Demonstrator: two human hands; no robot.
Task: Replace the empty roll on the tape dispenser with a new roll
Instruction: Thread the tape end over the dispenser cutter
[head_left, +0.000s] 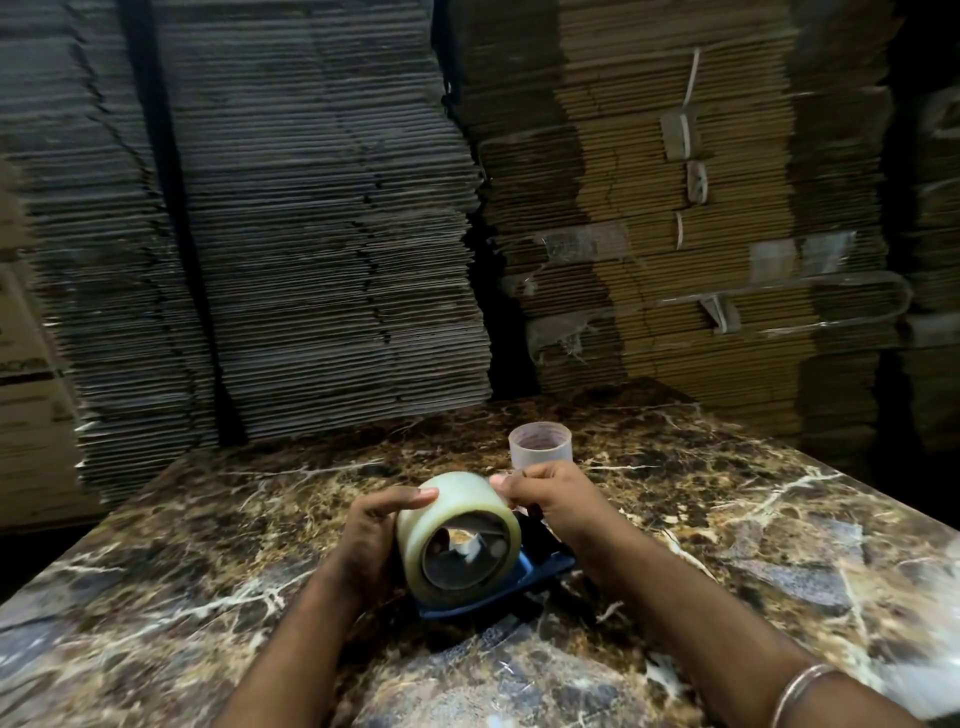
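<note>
A full roll of clear packing tape (457, 514) sits tilted over the blue tape dispenser (540, 569), which lies on the marble table (753, 545). My left hand (371, 540) cups the roll's left side, thumb on top. My right hand (550, 499) pinches the roll's upper right edge, over the dispenser's far end. Whether the roll is seated on the hub I cannot tell. The empty translucent core (540, 444) stands upright on the table just behind my right hand.
Tall stacks of flattened cardboard boxes (322, 234) rise right behind the table; brown stacks with tape strips (675, 234) stand at the back right. The table's far edge runs close behind the empty core.
</note>
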